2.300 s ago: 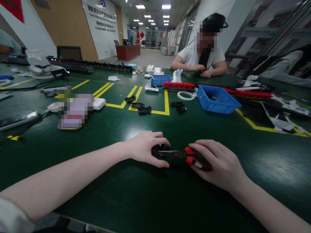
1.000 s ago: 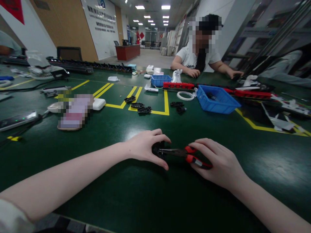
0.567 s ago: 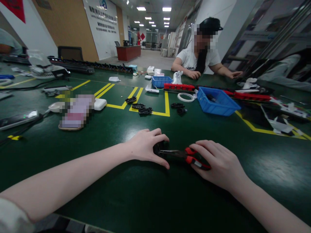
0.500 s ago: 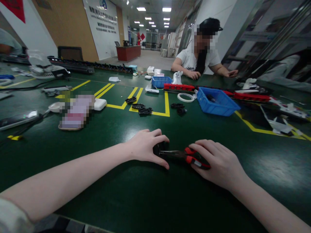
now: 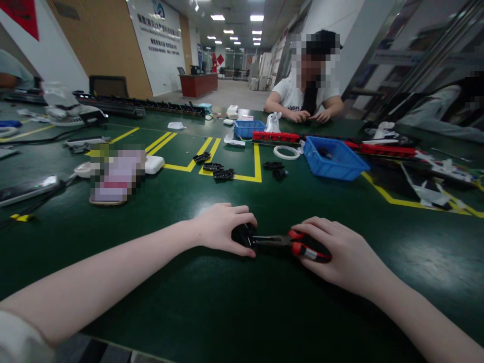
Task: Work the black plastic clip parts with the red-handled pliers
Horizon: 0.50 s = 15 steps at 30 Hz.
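Observation:
My left hand point(image 5: 226, 229) is curled around a small black plastic part point(image 5: 244, 235) on the green table, thumb in front and fingers behind. Much of that part is hidden inside the hand. My right hand point(image 5: 336, 247) grips red-and-black handled needle-nose pliers point(image 5: 302, 243), whose long metal jaws point left and reach the black part. Whether the jaw tips pinch the part or only touch it, I cannot tell.
Beyond my hands lie several black plastic pieces point(image 5: 224, 174), a blue bin point(image 5: 335, 159), a white ring point(image 5: 286, 152) and a long red strip point(image 5: 275, 137). A phone point(image 5: 118, 176) lies to the left. Across the table sits a person point(image 5: 306, 98).
My left thumb and fingers have closed in on the black part. The pliers' handles have turned slightly. The person opposite has drawn both hands together.

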Available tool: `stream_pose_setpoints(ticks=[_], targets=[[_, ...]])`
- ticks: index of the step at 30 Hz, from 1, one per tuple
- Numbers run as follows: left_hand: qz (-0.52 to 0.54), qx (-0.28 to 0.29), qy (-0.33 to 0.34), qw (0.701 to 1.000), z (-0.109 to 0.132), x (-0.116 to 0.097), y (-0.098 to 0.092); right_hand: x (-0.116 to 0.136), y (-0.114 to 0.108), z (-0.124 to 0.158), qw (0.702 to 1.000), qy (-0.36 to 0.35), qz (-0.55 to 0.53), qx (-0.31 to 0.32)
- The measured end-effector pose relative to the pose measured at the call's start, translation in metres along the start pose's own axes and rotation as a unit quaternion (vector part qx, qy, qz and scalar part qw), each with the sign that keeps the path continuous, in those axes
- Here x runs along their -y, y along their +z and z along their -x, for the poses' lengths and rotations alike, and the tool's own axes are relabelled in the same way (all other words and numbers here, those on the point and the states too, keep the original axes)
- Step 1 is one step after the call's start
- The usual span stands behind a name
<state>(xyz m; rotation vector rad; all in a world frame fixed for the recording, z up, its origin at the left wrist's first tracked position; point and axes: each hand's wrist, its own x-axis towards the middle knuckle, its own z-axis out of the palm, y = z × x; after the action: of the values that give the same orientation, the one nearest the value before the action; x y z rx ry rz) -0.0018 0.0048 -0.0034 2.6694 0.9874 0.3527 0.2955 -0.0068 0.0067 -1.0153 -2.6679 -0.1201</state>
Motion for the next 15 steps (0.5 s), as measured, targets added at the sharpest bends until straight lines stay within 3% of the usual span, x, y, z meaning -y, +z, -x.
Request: stream_pose_setpoints(ticks=[15], targets=[[-0.033, -0.102, 0.018, 0.994, 0.001, -0.0046, 0.0047, -0.0059, -0.001, 0.0001, 0.999, -0.003, -0.012, -0.052]])
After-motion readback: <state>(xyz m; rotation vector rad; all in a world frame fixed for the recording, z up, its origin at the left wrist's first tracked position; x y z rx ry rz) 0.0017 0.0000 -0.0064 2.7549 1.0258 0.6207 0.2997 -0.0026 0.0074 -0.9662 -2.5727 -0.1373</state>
